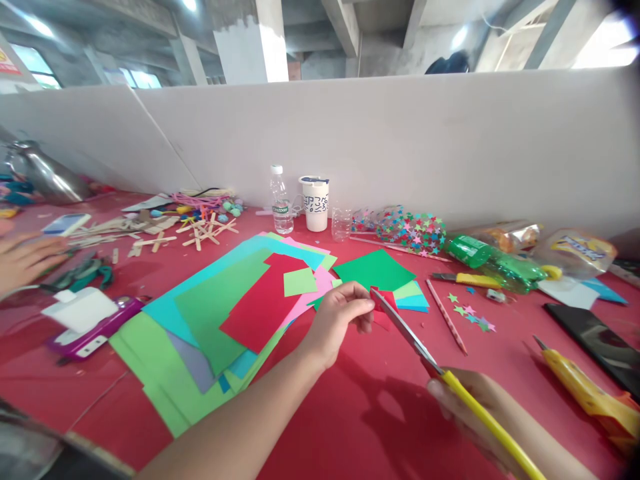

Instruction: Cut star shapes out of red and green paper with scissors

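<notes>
Red paper (386,300), a small piece, is pinched in our left hand (344,315) — thumb against fingers — above the red table (350,427). Our right hand (493,400) grips yellow-handled scissors (450,381), their blades reaching the paper; we see a green sheet (375,269) just beyond.

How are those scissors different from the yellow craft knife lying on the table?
The scissors are in the right hand; the craft knife lies on the table. The scissors look longer in the picture than the craft knife. Both have yellow on them.

Craft workshop: scissors (444,377), wooden sticks (205,232), bare concrete beams (343,25) overhead
</notes>
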The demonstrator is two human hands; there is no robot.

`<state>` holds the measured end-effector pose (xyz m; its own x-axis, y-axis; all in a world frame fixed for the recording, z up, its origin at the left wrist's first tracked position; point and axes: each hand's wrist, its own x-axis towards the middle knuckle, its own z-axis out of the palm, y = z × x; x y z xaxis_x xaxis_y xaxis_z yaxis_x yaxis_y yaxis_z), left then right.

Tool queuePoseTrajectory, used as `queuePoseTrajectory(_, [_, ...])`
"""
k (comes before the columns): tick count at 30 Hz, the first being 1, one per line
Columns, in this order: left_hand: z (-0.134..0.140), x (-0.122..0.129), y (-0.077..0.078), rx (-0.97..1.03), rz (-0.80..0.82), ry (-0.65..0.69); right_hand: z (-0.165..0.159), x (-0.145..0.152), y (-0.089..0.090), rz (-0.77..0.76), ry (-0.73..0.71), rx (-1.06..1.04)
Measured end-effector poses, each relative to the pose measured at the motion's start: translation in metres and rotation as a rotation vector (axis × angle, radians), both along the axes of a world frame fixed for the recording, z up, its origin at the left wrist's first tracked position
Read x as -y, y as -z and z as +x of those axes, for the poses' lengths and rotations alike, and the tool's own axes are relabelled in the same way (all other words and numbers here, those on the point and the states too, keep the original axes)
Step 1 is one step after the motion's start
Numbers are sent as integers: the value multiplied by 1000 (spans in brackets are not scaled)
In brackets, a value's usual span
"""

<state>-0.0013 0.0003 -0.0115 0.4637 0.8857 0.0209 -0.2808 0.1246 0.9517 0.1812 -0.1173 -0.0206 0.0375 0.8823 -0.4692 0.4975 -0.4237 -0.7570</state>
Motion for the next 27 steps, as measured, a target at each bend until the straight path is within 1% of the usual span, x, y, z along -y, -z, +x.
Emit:
queuePoseTrajectory(2, [0,0,0,5,1,6,0,0,1,5,6,3])
queuePoseTrajectory(5, [2,2,0,10,-6,51,0,0,4,9,16,7])
queuePoseTrajectory(8, [4,3,0,12,-37,77,1,-1,8,55,33,38])
queuePoseTrajectory(13, [3,1,1,43,-78,27,4,-3,18,174,42,105])
queuePoseTrajectory(18, [2,-2,0,99,-150,-46,7,-2,28,225,15,129])
queuePoseTrajectory(20, [2,-2,-1,116,-157,-53,7,-2,30,231,7,143])
queuePoseTrajectory(25, [2,0,-3,92,-149,43,6,-2,32,208,5,146])
queuePoseTrajectory(27, [2,0,-3,86,-147,43,6,-2,33,201,-3,145])
